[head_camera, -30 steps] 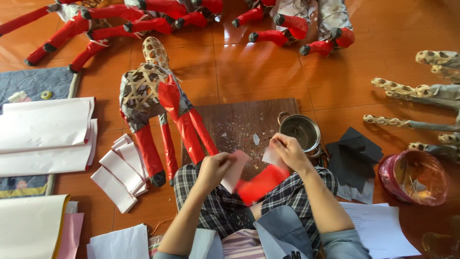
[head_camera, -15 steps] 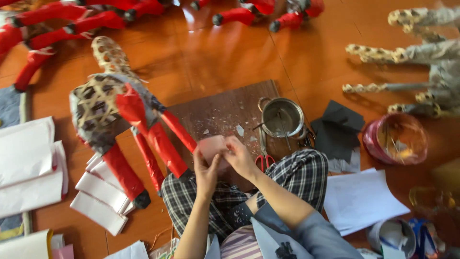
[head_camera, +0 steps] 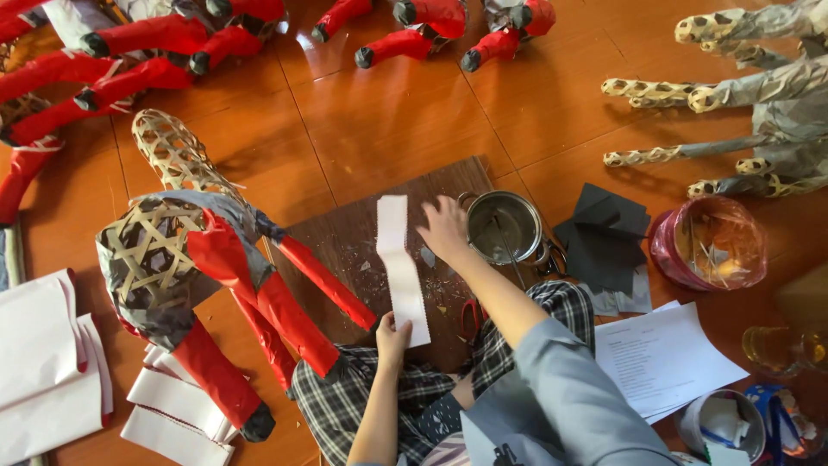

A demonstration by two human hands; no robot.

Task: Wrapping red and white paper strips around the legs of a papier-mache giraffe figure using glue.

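The left hand pinches the bottom end of a long white paper strip, which lies stretched out over the dark board above that hand. The right hand is open with fingers spread, holding nothing, just beside the strip's top end and right next to the metal pot (a thin stick leans inside it, maybe for paste). The strip looks laid out flat, so next it likely needs coating gently without tearing.

The left hand pinches closed, forearm upright beneath it; the right hand lies flat, fingers spread, arm extended forward.
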